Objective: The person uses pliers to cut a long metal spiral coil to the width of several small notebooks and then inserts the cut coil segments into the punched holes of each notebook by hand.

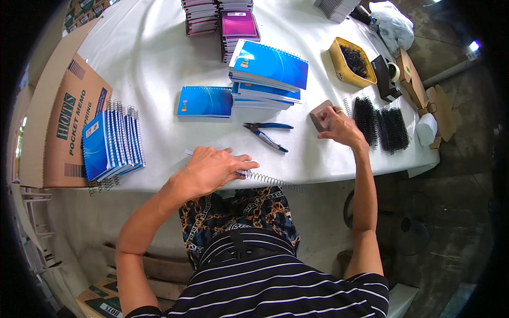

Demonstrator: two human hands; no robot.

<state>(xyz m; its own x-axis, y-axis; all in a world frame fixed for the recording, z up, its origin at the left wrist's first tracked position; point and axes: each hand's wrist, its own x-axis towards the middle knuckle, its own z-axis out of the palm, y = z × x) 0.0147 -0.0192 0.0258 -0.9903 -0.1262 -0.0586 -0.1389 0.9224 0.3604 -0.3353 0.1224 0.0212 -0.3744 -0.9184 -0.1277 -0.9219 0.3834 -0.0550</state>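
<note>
My left hand [208, 167] is closed at the table's near edge around a thin memo pad, mostly hidden under the fingers. A wire spiral coil [275, 182] sticks out from it to the right, past the edge. My right hand [342, 127] reaches over a small flat brownish block [320, 117]. Its fingers are bent and apart from the thumb, touching the block's top and side. Blue-handled cutting pliers [268, 135] lie between my hands. Behind them are a blue memo pad [204, 101] and a stack of blue pads [271, 64].
At left, blue pads with coils [114, 140] lean by an open carton [66, 122]. Black coils [379, 124] lie beyond my right hand. A yellow bin [338, 59] holds small black pieces, near a tape dispenser [386, 78]. Purple-covered notebooks [238, 24] are stacked at the back.
</note>
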